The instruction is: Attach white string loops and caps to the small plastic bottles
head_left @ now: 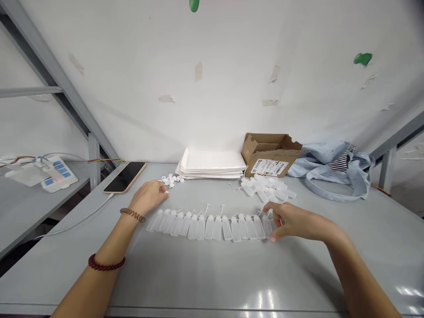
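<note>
A row of small translucent white bottle-shaped plastic pieces (217, 228) lies side by side on the grey table, with thin white strings at their upper ends. At the row's right end, my right hand (287, 221) curls its fingers and thumb around the last piece (266, 226). My left hand (150, 195) is beyond the left end, beside a little heap of small white plastic parts (172, 179). Its fingertips are pinched together; whatever is between them is too small to make out. More translucent pieces (268, 187) lie in a loose pile behind my right hand.
A phone (126, 177) with a white cable lies at the left. At the back are a stack of white padded envelopes (212, 163), an open cardboard box (273, 155) and a light blue cloth item with a strap (331, 165). A power strip (59, 174) sits on the left-hand table.
</note>
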{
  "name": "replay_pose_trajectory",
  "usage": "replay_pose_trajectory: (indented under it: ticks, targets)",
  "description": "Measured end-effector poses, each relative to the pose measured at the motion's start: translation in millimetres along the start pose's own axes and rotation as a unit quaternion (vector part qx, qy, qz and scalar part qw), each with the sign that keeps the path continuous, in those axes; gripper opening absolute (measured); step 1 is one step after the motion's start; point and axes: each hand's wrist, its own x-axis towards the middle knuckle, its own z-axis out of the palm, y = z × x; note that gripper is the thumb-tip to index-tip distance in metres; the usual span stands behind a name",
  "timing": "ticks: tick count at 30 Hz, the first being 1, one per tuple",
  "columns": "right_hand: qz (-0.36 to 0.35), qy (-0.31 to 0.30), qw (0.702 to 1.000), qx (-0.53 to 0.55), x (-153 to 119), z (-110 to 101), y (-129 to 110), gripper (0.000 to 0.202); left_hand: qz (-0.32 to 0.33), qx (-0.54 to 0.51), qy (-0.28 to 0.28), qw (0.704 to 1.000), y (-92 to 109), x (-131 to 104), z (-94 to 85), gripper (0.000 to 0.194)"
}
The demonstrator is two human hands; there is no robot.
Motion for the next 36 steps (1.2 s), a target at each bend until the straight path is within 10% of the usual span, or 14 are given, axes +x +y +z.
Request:
replay_pose_trajectory:
  ticks: [23,28,36]
  targets:
    - [-0.115,0.101,0.982,0.106,-19,-11,-6,0.059,0.020,-0.102,0.047,0.993,22,-15,-12.6,0.012]
    - [-0.247,0.290,0.905,0.189,-3,19,-29,0.058,0.124,-0.379,-0.049,0.916,59,-44,-8.3,0.018]
    - [-0.378,0.315,0.853,0.171,14,63,-55,0.055,0.206,-0.491,-0.132,0.836,97,-82,13.0,0.020]
